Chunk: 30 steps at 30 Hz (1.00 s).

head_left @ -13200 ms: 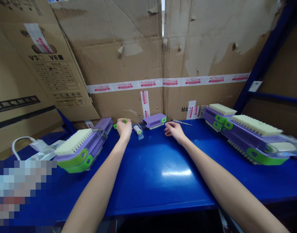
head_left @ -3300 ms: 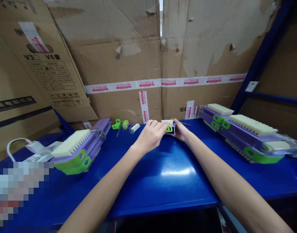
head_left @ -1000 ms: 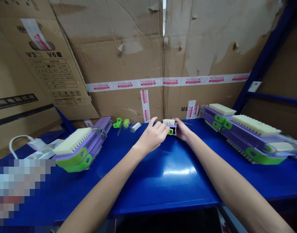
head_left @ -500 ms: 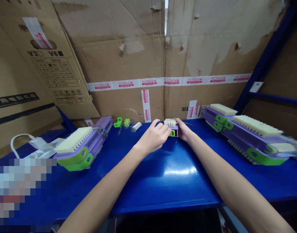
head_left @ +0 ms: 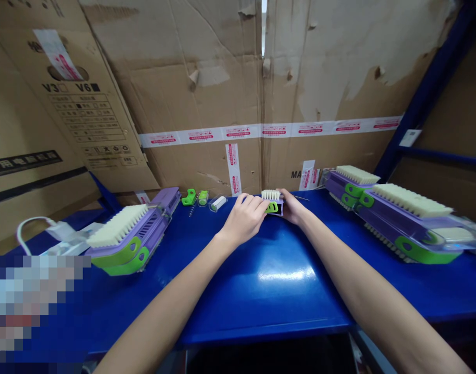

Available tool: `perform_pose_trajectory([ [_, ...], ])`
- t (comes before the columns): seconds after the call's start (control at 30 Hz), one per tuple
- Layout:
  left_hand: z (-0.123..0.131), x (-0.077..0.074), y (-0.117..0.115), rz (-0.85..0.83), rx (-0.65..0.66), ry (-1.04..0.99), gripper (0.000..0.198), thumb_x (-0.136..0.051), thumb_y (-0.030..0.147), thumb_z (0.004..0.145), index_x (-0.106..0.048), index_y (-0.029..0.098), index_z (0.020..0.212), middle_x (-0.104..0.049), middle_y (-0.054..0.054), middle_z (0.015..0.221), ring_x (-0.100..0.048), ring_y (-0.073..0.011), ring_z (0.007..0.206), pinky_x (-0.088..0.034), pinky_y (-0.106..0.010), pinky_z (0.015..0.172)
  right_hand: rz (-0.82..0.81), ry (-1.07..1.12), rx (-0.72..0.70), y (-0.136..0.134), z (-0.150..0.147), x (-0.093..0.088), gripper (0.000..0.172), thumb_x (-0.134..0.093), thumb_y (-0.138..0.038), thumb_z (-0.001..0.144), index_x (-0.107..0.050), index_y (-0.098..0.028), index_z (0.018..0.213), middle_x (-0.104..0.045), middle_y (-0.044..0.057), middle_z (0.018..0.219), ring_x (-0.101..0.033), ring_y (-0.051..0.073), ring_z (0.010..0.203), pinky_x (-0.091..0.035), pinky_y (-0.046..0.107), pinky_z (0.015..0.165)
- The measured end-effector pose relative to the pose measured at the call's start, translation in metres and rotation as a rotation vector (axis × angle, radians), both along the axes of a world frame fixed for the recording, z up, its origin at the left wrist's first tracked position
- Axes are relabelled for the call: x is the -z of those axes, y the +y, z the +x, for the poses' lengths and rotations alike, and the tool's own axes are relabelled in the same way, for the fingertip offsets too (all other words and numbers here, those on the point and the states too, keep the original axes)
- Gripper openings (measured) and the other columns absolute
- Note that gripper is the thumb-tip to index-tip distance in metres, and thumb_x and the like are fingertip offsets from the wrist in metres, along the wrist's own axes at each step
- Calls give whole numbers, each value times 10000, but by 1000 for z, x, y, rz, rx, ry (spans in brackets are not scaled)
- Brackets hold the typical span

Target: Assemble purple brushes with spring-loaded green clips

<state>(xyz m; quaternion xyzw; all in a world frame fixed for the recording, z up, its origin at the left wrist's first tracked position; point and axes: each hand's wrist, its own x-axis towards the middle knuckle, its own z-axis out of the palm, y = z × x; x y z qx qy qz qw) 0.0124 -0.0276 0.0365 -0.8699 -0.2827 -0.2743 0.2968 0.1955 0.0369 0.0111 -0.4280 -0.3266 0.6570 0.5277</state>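
Note:
At the far middle of the table, my right hand (head_left: 294,209) is wrapped round the right side of a purple brush (head_left: 281,212) with cream bristles (head_left: 271,195) facing up. My left hand (head_left: 246,215) pinches a green end piece (head_left: 272,208) at the brush's near end. Beside that piece a dark opening shows in the purple body. My left fingertips are partly hidden behind the hand's back. To the left of my hands lie a clear capsule-like part (head_left: 218,203), a small green-and-clear part (head_left: 203,197), a spring (head_left: 193,205) and another green piece (head_left: 188,197).
On the left stands a purple-green brush (head_left: 136,241) beside a white power strip (head_left: 72,236) with a plugged-in cable. Two more brushes (head_left: 401,221) (head_left: 350,187) sit at the right. Cardboard (head_left: 199,104) walls the back of the blue table (head_left: 261,306). A thin rod (head_left: 302,198) pokes out behind my right hand.
The green end piece has shifted at the brush's near end, and a dark opening now shows beside it. My left hand has moved slightly left; my right hand stays round the brush.

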Motion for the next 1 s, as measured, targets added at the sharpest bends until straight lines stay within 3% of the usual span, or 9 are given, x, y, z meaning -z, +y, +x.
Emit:
perform_pose_trajectory([
  [0.37,5,4,0,-65,-48,-86,255,-464,191,890,-530,136,1130,-586,-95,997,-507,-230,917,-404,-366,812,-45,-35,38,-4,-2,-7,145,-479,-347,855,-557,-226,841,-594,-16,616,-558,128,544,-447,228,508],
  [0.67,6,4,-1,-60,2,-111,221,-476,218,893,-548,129,1082,-597,-89,978,-501,-223,901,-408,-357,803,-22,-42,-29,-5,0,-6,178,-442,-362,870,-550,-220,871,-625,1,652,-564,129,556,-458,231,541],
  [1.0,3,1,0,-90,13,-116,225,-456,213,894,-536,138,1091,-596,-93,994,-515,-225,932,-406,-372,835,-40,-43,7,-5,-1,-6,158,-456,-347,859,-558,-227,843,-615,-1,653,-570,140,588,-463,242,553],
])
